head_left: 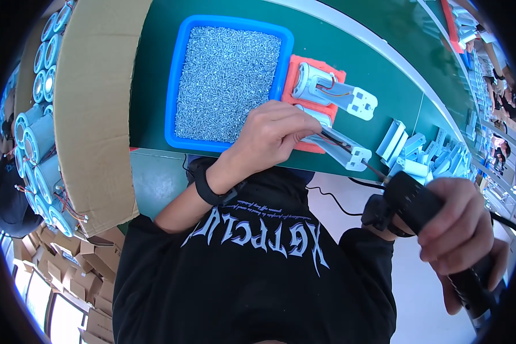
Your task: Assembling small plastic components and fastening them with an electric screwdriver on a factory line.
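My right hand (461, 229) is wrapped around a black electric screwdriver (413, 200) at the right. Its thin bit points left at the flat end of a white housing (341, 152) with a cylindrical part. That housing lies across the bench's near edge on a red foam pad. My left hand (275, 135) reaches over its cylindrical end, thumb and fingers pinched by the dark wires along its channel; what the fingertips hold is hidden. Just beyond, a second white housing (350, 98) with red and yellow wires rests on a matching red pad (294, 71).
A blue tray (172, 109) full of small metal screws stands on the green bench (152, 74). Left of it is a cardboard box wall (100, 114), with several white cylinders (40, 137) beyond. White brackets (413, 155) are piled at right. A black cable (332, 200) hangs below the bench edge.
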Action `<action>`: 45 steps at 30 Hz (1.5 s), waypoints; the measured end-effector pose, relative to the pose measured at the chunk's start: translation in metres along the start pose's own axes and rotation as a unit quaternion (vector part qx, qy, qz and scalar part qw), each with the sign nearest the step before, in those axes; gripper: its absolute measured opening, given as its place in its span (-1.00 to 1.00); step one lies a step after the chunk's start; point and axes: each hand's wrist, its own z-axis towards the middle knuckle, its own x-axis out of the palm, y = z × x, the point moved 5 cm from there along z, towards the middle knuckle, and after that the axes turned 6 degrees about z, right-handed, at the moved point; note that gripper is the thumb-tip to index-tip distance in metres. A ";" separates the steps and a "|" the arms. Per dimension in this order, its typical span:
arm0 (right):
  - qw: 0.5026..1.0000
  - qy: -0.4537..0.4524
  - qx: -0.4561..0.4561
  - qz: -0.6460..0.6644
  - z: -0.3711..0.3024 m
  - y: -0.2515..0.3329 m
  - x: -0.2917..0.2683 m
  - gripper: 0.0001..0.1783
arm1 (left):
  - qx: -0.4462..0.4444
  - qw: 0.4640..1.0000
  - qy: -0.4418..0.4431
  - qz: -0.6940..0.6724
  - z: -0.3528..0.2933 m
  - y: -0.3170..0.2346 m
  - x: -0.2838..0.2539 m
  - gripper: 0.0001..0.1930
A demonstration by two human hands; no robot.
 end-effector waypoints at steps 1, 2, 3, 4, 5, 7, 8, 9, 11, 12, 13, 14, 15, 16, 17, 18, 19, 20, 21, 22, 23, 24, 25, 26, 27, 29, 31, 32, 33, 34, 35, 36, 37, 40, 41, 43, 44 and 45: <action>0.999 -0.015 -0.036 0.011 0.000 0.010 -0.003 -0.58 | -0.006 1.000 0.003 0.001 0.000 0.001 -0.002 -0.84; 0.997 -0.031 -0.068 0.017 -0.001 0.023 -0.006 -0.59 | -0.011 1.000 0.009 -0.005 0.002 0.000 -0.002 -0.85; 0.994 -0.047 -0.101 0.022 -0.002 0.033 -0.010 -0.59 | -0.015 1.000 0.015 -0.010 0.003 -0.001 -0.001 -0.85; 0.994 -0.046 -0.100 0.018 -0.003 0.038 -0.013 -0.59 | -0.013 1.000 0.015 -0.014 0.004 -0.004 -0.002 -0.85; 0.991 -0.067 -0.113 0.018 -0.004 0.040 -0.019 -0.59 | -0.047 0.997 0.019 -0.050 0.004 -0.004 -0.004 -0.86; 0.984 -0.108 -0.139 0.016 -0.007 0.044 -0.028 -0.60 | -0.113 0.985 0.025 -0.125 0.002 -0.003 -0.008 -0.87; 0.984 -0.108 -0.140 0.017 -0.009 0.043 -0.029 -0.60 | -0.113 0.986 0.025 -0.123 0.001 -0.003 -0.010 -0.87; 0.984 -0.111 -0.139 0.018 -0.009 0.043 -0.029 -0.60 | -0.114 0.982 0.038 -0.147 0.002 -0.002 -0.010 -0.88; 0.983 -0.117 -0.138 0.020 -0.011 0.043 -0.029 -0.59 | -0.115 0.972 0.065 -0.193 0.002 -0.002 -0.009 -0.88; 0.983 -0.120 -0.136 0.021 -0.011 0.043 -0.030 -0.58 | -0.114 0.972 0.065 -0.194 0.002 -0.002 -0.008 -0.88; 0.983 -0.122 -0.135 0.022 -0.011 0.043 -0.030 -0.58 | -0.115 0.970 0.067 -0.202 0.002 -0.002 -0.007 -0.89; 0.983 -0.125 -0.135 0.025 -0.011 0.042 -0.030 -0.57 | -0.116 0.969 0.070 -0.208 0.002 -0.002 -0.006 -0.90; 0.982 -0.128 -0.134 0.027 -0.012 0.042 -0.031 -0.57 | -0.118 0.967 0.072 -0.215 0.001 -0.002 -0.005 -0.91; 0.982 -0.127 -0.135 0.028 -0.011 0.041 -0.030 -0.57 | -0.117 0.967 0.071 -0.214 0.000 -0.002 -0.004 -0.91; 0.983 -0.121 -0.132 0.027 -0.010 0.041 -0.029 -0.57 | -0.115 0.968 0.063 -0.214 -0.001 -0.003 -0.003 -0.91; 0.985 -0.115 -0.129 0.026 -0.009 0.040 -0.027 -0.57 | -0.112 0.969 0.055 -0.214 -0.003 -0.004 -0.002 -0.91; 0.986 -0.110 -0.125 0.025 -0.008 0.039 -0.025 -0.56 | -0.110 0.969 0.048 -0.214 -0.003 -0.005 -0.002 -0.90; 0.986 -0.110 -0.124 0.025 -0.008 0.038 -0.024 -0.56 | -0.111 0.969 0.047 -0.215 -0.002 -0.006 -0.002 -0.90; 0.988 -0.103 -0.117 0.019 -0.007 0.037 -0.023 -0.56 | -0.074 0.978 0.038 -0.189 0.000 -0.011 -0.003 -0.90; 0.989 -0.095 -0.110 0.014 -0.007 0.036 -0.021 -0.56 | -0.037 0.985 0.028 -0.163 0.001 -0.015 -0.006 -0.89; 0.991 -0.088 -0.103 0.009 -0.006 0.034 -0.020 -0.56 | -0.001 0.990 0.019 -0.136 0.003 -0.020 -0.009 -0.89; 0.991 -0.089 -0.101 0.008 -0.004 0.031 -0.016 -0.56 | -0.002 0.990 0.019 -0.138 0.005 -0.022 -0.010 -0.89; 0.993 -0.070 -0.091 0.003 0.000 0.026 -0.010 -0.56 | 0.019 0.996 -0.004 -0.090 0.006 -0.026 -0.016 -0.86; 0.995 -0.049 -0.082 0.003 0.004 0.018 -0.003 -0.56 | 0.039 0.998 -0.029 -0.038 0.007 -0.029 -0.024 -0.84; 0.997 -0.029 -0.073 0.002 0.006 0.012 0.003 -0.56 | 0.059 0.997 -0.053 0.015 0.007 -0.032 -0.032 -0.81; 0.997 -0.020 -0.072 -0.006 0.007 0.006 0.009 -0.57 | 0.008 0.995 0.002 0.095 0.006 -0.020 -0.043 -0.84; 0.997 -0.003 -0.071 -0.025 0.007 0.004 0.014 -0.58 | -0.089 0.957 0.114 0.252 0.003 0.001 -0.048 -0.89; 0.997 -0.003 -0.070 -0.024 0.007 0.002 0.016 -0.58 | -0.091 0.957 0.114 0.252 0.002 0.004 -0.049 -0.89; 0.997 -0.014 -0.069 -0.028 0.006 0.001 0.016 -0.57 | -0.106 0.949 0.154 0.255 -0.002 0.009 -0.045 -0.89; 0.997 -0.025 -0.067 -0.032 0.005 0.000 0.016 -0.57 | -0.120 0.939 0.194 0.258 -0.007 0.014 -0.042 -0.89; 0.996 -0.036 -0.066 -0.037 0.004 -0.001 0.016 -0.57 | -0.133 0.927 0.235 0.259 -0.010 0.018 -0.038 -0.89; 0.997 -0.036 -0.065 -0.037 0.004 -0.002 0.015 -0.57 | -0.134 0.927 0.234 0.259 -0.010 0.020 -0.039 -0.89; 0.997 -0.036 -0.063 -0.037 0.003 -0.002 0.014 -0.56 | -0.126 0.938 0.208 0.248 -0.008 0.020 -0.041 -0.90; 0.997 -0.038 -0.059 -0.039 0.002 -0.004 0.010 -0.54 | -0.109 0.956 0.156 0.224 -0.003 0.020 -0.046 -0.89; 0.997 -0.036 -0.061 -0.040 0.002 -0.004 0.010 -0.53 | -0.125 0.954 0.169 0.215 -0.002 0.021 -0.047 -0.89; 0.996 -0.033 -0.065 -0.044 0.002 -0.003 0.009 -0.52 | -0.156 0.948 0.194 0.197 0.001 0.021 -0.049 -0.90; 0.996 -0.033 -0.065 -0.043 0.002 -0.003 0.009 -0.52 | -0.157 0.948 0.194 0.197 0.002 0.020 -0.050 -0.90; 0.997 -0.033 -0.058 -0.045 0.003 -0.004 0.010 -0.52 | -0.171 0.954 0.175 0.173 0.003 0.020 -0.053 -0.91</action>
